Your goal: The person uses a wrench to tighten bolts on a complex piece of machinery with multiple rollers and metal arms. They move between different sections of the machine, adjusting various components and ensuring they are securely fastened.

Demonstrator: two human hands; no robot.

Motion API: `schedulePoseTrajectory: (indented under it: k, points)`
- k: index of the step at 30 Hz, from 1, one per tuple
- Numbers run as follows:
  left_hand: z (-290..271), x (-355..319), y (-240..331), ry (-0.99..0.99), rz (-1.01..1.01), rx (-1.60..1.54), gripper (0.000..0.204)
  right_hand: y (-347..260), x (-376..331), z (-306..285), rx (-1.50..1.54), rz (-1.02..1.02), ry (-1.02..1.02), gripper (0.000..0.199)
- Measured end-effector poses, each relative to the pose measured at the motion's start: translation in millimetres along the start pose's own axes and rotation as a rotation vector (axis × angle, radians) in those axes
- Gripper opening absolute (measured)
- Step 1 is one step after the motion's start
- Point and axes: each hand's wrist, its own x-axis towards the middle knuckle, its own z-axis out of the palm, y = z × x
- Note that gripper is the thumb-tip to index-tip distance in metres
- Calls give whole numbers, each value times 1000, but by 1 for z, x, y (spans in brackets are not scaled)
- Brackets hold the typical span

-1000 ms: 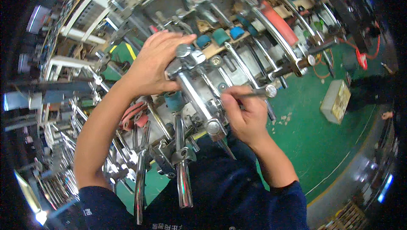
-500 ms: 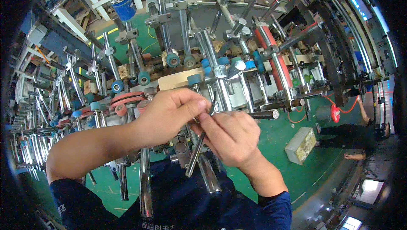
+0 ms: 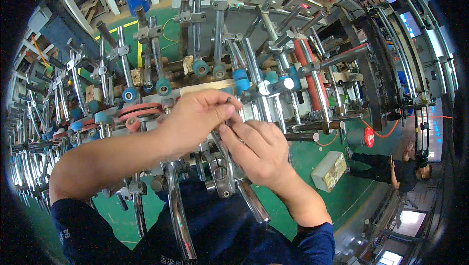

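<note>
Close together above the row of rods and rollers, both hands are closed with fingers pinched. My left hand (image 3: 207,113) pinches a thin dark piece (image 3: 228,100), only its small tip showing between thumb and forefinger. My right hand (image 3: 261,152) is curled just below and to the right, its fingertips near the left thumb; what it grips is hidden. Under the hands sits a metal clamp block (image 3: 222,173) with a round hole. One chrome rod (image 3: 178,211) slants toward me on the left, and another rod (image 3: 253,201) sticks out below my right wrist.
Blue-green rollers (image 3: 200,67) on clamped rods line the far side. A red roller (image 3: 310,69) stands right of my hands, red wheels (image 3: 140,113) to the left. A pale box (image 3: 328,171) and another person (image 3: 386,167) are at right. A blue bucket (image 3: 137,1) stands far back.
My hands have shifted slightly left together, still pinched. The slim rod that hung below them no longer shows there, and the clamp block is more visible. The view has moved a little.
</note>
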Motion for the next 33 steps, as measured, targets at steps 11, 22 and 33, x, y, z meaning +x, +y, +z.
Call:
schedulePoseTrajectory:
  k: [11,22,33]
  points:
    - [-48,98,-43,-5,-235,111,21,68,-9,39,187,833,173,81]
    - [-34,125,-41,-195,-308,120,23,70,-17,43,227,855,148,72]
    - [-37,165,-24,-430,-330,391,16,73,-9,40,162,842,156,70]
